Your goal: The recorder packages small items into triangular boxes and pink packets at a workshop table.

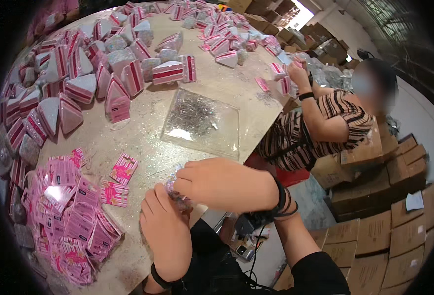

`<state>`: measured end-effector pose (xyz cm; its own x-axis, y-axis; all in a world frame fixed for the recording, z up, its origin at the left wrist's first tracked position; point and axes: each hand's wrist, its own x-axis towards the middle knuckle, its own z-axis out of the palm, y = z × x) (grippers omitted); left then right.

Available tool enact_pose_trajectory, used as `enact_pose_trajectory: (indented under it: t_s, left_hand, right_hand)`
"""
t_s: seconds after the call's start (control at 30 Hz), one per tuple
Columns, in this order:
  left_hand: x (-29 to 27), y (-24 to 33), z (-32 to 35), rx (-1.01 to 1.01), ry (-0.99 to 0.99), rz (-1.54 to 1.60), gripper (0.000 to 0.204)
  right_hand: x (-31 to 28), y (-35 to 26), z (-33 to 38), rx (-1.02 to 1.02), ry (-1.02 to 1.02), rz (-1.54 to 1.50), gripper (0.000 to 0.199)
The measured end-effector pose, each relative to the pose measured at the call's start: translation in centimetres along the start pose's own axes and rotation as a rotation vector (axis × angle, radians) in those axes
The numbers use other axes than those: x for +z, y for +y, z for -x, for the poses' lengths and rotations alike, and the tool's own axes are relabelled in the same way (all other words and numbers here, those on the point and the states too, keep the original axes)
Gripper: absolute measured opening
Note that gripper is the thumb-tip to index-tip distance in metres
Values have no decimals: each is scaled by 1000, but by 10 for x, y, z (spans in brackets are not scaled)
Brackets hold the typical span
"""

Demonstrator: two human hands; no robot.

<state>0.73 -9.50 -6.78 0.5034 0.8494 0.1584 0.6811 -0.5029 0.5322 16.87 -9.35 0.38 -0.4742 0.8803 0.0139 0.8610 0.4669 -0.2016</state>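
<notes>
At the bench's (143,142) left edge lie loose pink header cards (74,216), with many finished triangular packets (81,88) piled beyond; much remains. Near the front edge, left hand (165,231) and right hand (222,184) together pinch a small glittery packet (177,196). Further right sits a clear bag of pins (200,120).

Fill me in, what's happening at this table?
A person's left hand and right hand meet at the table edge, pinching a small glittery packet. Pink striped cards lie loose to the left, filled triangular packs are heaped farther back, and a clear bag of small metal pieces sits ahead. A co-worker handles similar items at the far edge.
</notes>
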Motion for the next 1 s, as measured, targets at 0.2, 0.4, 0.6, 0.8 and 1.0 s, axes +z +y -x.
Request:
enact_pose_trajectory:
  t_s: [0.2,0.4,0.6,0.8,1.0]
  left_hand:
    - [-7,10,-1,-9,-96,-112,76]
    - [-4,3,-1,16,-13,-12,67]
    - [-9,8,0,15,-59,119,92]
    - [-15,4,1,-14,-23,227,106]
    - [-10,4,2,87,-131,107,104]
  right_hand:
    - [-19,36,-26,19,-280,-576,14]
    - [17,54,-30,36,-335,-632,34]
    - [-1,53,-11,86,-257,-591,23]
    - [-52,137,18,391,620,-675,17]
    - [-45,170,42,657,957,-323,36]
